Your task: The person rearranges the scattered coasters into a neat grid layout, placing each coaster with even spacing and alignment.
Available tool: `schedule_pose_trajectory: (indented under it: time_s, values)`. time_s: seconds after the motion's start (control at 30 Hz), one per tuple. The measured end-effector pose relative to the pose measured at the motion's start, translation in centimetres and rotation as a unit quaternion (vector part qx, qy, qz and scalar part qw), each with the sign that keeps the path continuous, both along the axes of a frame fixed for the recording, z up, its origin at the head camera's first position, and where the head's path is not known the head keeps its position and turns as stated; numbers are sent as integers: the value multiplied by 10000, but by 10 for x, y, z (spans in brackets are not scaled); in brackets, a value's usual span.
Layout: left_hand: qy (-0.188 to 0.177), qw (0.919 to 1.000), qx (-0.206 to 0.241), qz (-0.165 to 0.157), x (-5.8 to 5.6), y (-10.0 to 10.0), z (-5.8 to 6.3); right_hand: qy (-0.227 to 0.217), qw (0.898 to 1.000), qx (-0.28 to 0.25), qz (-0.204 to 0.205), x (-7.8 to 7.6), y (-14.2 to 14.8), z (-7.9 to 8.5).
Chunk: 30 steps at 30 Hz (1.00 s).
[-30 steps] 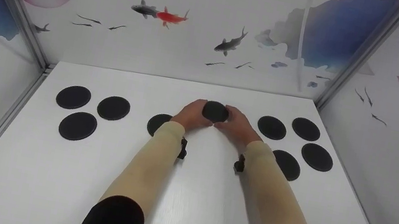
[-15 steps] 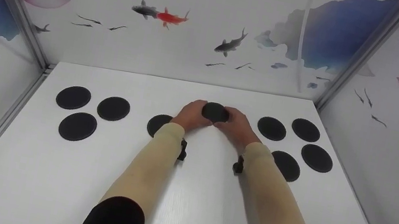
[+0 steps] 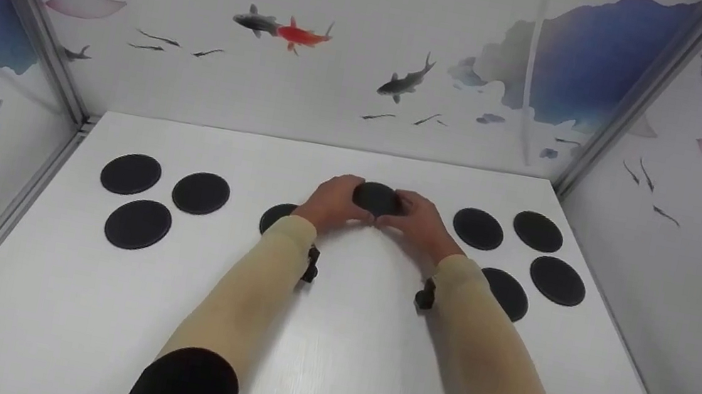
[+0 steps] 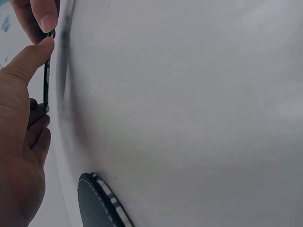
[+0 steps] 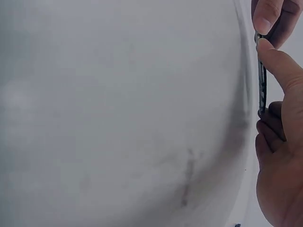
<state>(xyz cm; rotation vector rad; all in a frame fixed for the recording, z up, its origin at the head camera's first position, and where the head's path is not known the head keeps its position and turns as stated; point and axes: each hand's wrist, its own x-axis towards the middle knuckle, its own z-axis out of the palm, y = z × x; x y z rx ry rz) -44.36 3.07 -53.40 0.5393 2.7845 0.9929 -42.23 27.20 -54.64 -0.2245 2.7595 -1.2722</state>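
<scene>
At the back middle of the table, a round black coaster (image 3: 377, 199) is held between both hands in the head view. My left hand (image 3: 334, 203) grips its left edge and my right hand (image 3: 422, 224) its right edge. In the left wrist view the held coaster (image 4: 47, 87) is seen edge-on, with the thumb on one side and fingers at its lower end. The right wrist view likewise shows the coaster (image 5: 262, 90) edge-on, both thumbs close together near its upper end. Another coaster (image 3: 276, 216) lies partly hidden behind my left hand.
Three black coasters, one of them the front coaster (image 3: 137, 224), lie at the left of the white table (image 3: 335, 367). Several more, such as the far coaster (image 3: 538, 231), lie at the right, one partly covered by my right forearm. Printed panels (image 3: 340, 94) wall the back and sides.
The hands keep their hold on the coaster. My left wrist and forearm have shifted slightly left, covering a bit more of the coaster beside them. The right forearm has moved slightly right.
</scene>
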Motion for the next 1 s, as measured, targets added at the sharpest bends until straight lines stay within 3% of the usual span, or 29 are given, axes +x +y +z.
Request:
schedule_pose_trajectory:
  time_s: [0.17, 0.33, 1.0]
  values:
    - [25, 9999, 82, -90, 5, -8, 9, 74, 10000, 15, -49, 2, -3, 5]
    - [308, 9995, -5, -35, 13, -16, 16, 274, 9996, 64, -12, 10, -11, 12]
    - [911, 9954, -192, -236, 53, -46, 26, 1205, 9919, 189, 342, 52, -40, 23]
